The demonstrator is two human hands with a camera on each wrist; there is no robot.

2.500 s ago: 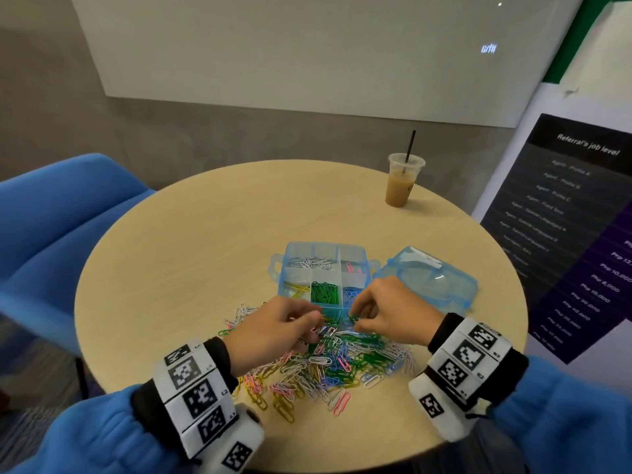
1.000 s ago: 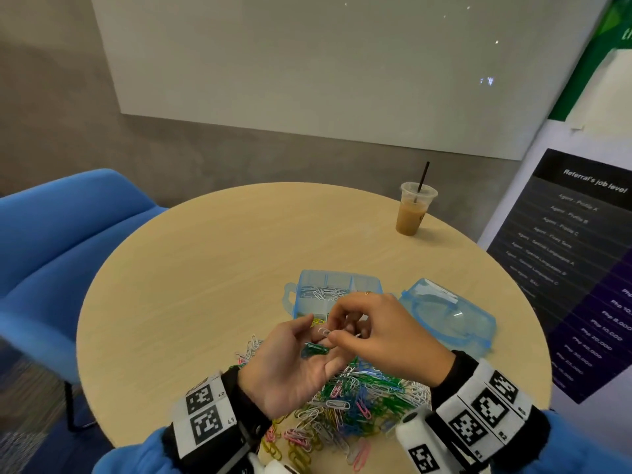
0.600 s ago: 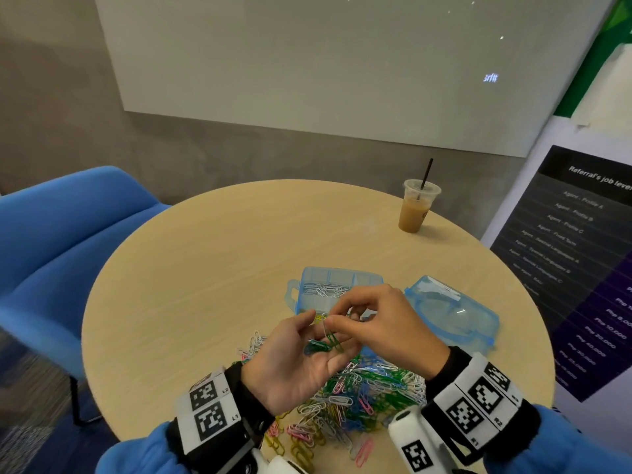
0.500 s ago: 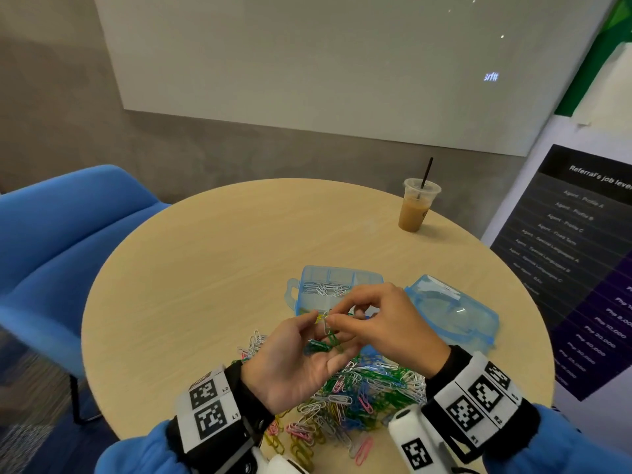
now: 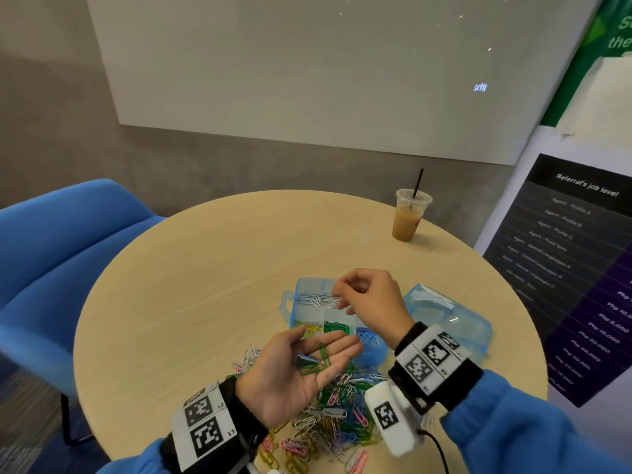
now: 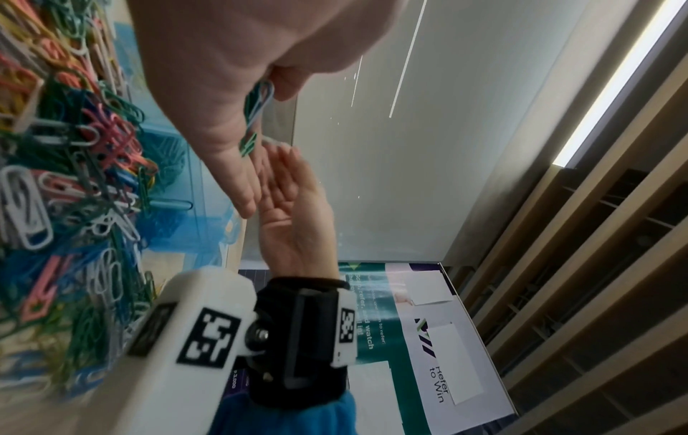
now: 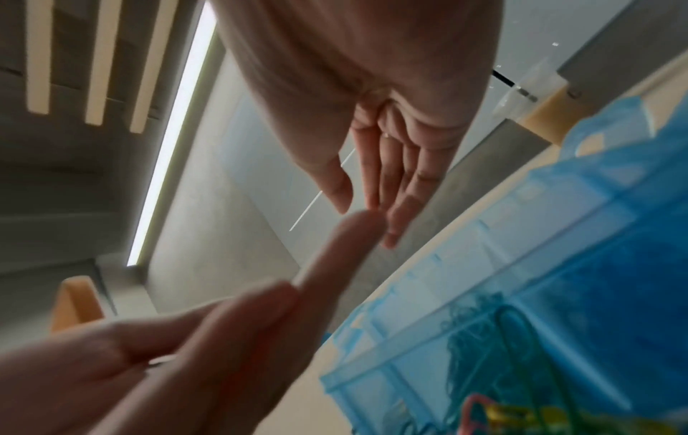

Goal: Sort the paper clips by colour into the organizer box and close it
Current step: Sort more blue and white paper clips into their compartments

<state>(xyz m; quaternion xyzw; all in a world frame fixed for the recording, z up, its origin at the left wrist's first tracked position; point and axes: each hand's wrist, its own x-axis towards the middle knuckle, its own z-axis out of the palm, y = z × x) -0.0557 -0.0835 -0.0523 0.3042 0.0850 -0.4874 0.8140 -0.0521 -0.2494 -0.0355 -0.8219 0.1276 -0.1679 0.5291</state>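
My left hand (image 5: 325, 350) is held palm up above the loose pile of mixed paper clips (image 5: 335, 415), with a few green clips and a blue one (image 5: 316, 360) lying on the flat palm. The open blue organizer box (image 5: 290, 304) stands just beyond; it holds white clips (image 5: 313, 299) at the back left, and yellow (image 5: 309, 331), green (image 5: 337, 326) and blue (image 5: 367, 336) in front. My right hand (image 5: 342, 301) hovers over the white compartment. In the right wrist view its thumb and fingers (image 7: 391, 188) stand slightly apart with nothing between them.
The box's detached blue lid (image 5: 444, 323) lies to the right of the box. An iced coffee cup with a straw (image 5: 408, 217) stands at the far right of the round wooden table (image 5: 205, 285). A blue chair (image 5: 68, 268) is on the left, a poster stand (image 5: 564, 268) on the right.
Both hands rose from the pile. My right hand picked at the clips on my left palm, then moved forward over the white compartment. My left palm has opened flat.
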